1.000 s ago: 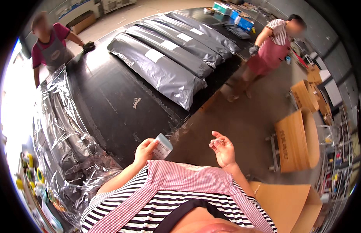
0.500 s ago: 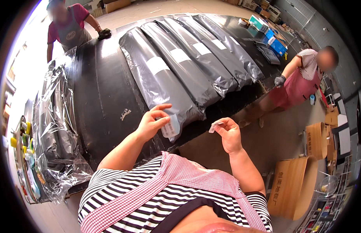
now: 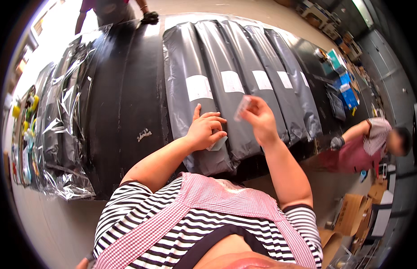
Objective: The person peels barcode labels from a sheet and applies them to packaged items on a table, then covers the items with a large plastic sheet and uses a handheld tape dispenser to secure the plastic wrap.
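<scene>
Several long packages wrapped in grey plastic lie side by side on a black table, each with a white label (image 3: 199, 87) on top. My left hand (image 3: 205, 132) is over the near half of the leftmost package (image 3: 181, 58). Its index finger points away from me, and a pale bluish label sheet (image 3: 219, 144) is held beneath the thumb, mostly hidden. Above the neighbouring packages, my right hand (image 3: 262, 120) pinches a small printed sticker (image 3: 242, 107) between thumb and fingers. The sticker is blurred and appears clear of the plastic.
Clear film covers dark rolls (image 3: 60, 130) at the table's left end. Blue boxes (image 3: 349, 92) stand at its right end. A person with a dark glove (image 3: 149, 18) is at the far side; another, with a grey glove (image 3: 337, 143), is at the right. Cardboard (image 3: 349, 215) stands lower right.
My right hand has moved from beyond the near table edge to over the packages, carrying the sticker. My left hand has come onto the leftmost package with the label sheet. The view has turned.
</scene>
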